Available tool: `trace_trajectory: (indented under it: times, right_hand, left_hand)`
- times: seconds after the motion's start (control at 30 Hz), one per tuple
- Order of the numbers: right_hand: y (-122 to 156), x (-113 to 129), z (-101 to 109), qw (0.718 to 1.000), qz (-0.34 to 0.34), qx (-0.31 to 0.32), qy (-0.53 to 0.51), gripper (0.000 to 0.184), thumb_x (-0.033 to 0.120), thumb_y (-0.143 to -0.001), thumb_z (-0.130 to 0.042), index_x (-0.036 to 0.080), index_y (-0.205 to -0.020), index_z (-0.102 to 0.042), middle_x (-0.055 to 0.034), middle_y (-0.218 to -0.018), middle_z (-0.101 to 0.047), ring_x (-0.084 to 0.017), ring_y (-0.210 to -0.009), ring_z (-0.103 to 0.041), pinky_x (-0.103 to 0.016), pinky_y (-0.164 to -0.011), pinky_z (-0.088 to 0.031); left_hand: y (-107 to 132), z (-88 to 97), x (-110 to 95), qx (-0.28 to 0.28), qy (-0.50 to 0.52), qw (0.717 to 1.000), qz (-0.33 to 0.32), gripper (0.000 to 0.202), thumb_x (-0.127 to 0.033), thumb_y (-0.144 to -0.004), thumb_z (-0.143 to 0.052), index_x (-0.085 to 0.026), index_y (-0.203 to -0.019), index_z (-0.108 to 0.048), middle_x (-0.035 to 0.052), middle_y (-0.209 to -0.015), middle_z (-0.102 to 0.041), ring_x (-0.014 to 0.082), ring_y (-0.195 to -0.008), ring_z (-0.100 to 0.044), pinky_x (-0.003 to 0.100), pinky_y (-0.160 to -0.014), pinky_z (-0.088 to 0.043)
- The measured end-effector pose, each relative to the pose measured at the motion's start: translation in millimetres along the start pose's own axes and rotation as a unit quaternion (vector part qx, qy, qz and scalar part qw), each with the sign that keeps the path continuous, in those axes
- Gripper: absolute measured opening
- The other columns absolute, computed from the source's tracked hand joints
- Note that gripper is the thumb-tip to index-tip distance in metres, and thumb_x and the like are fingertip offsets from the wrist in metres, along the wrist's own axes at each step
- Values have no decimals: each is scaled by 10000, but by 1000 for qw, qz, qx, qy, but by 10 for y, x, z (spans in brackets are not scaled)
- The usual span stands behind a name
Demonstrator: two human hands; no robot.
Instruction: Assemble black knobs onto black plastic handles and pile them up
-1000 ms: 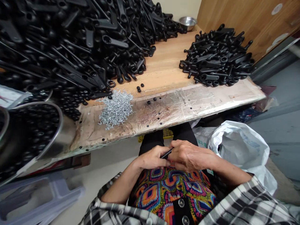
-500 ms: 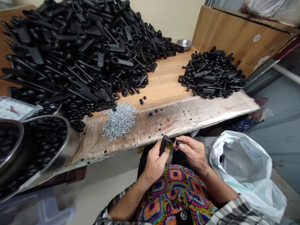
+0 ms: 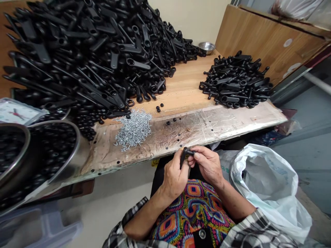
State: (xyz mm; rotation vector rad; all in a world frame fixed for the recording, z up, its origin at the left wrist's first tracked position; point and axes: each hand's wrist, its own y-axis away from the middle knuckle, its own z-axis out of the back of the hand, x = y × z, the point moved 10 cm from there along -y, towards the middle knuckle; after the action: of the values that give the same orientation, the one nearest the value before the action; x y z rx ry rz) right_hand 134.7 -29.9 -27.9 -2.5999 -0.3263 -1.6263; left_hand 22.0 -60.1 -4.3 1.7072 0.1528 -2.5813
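Above my lap, my left hand (image 3: 175, 175) is closed around a black window-crank-like handle (image 3: 184, 155), its stem pointing right. My right hand (image 3: 209, 166) pinches at the stem's tip with thumb and fingers; the small black knob there is mostly hidden by the fingertips. On the worktable's front board lies a heap of small silver pins (image 3: 134, 129). A few loose black knobs (image 3: 168, 123) are scattered to the right of the pins.
A big pile of black handles (image 3: 103, 58) fills the table's left; a smaller handle pile (image 3: 235, 81) lies at right. Metal bowls of black knobs (image 3: 55, 148) stand at left. A small steel dish (image 3: 207, 47) sits behind. An open white sack (image 3: 266, 179) stands to my right.
My right hand has moved left and brought the small black knob against the handle's stem; before, there was a gap between them. The view has shifted slightly.
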Motion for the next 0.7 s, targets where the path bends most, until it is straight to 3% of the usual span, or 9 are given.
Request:
trace_trajectory:
  times: [0.3,0.47,0.63,0.7]
  right_hand:
    - [-9,-65,9,999,-25,-1,-23,145,273,-745,-620,141,-800,-646,-2,-535,-593,-94,-423,-513,-206,-401,-423]
    - [14,-65,15,998,-48,3,-29,159,291,-746,-614,133,-753,-633,11,-491,-557,-83,-374,-468,-187,-343,-366]
    - [65,179,71,988,51,-44,136,129,260,-768,-591,147,-729,-641,16,-519,-545,-74,-442,-469,-192,-423,-401]
    - [50,213,89,984,72,-63,149,149,269,-776,-580,146,-717,-639,20,-515,-530,-69,-445,-457,-191,-432,-398]
  left_hand:
    - [47,-18,-51,-47,-173,980,-81,397,-202,-831,-392,-139,-1221,-429,102,-974,-632,191,-841,-607,270,-790,-438]
    - [89,-47,-112,-73,-248,956,-141,424,-153,-812,-396,-99,-1232,-416,120,-918,-644,200,-824,-617,263,-760,-446]
    - [82,-129,-143,-51,-280,946,-154,430,-167,-821,-381,-55,-1237,-383,134,-838,-649,203,-748,-626,262,-701,-454]
    - [55,-154,-132,-48,-283,947,-145,423,-162,-821,-371,-46,-1227,-380,126,-795,-650,202,-696,-626,265,-663,-459]
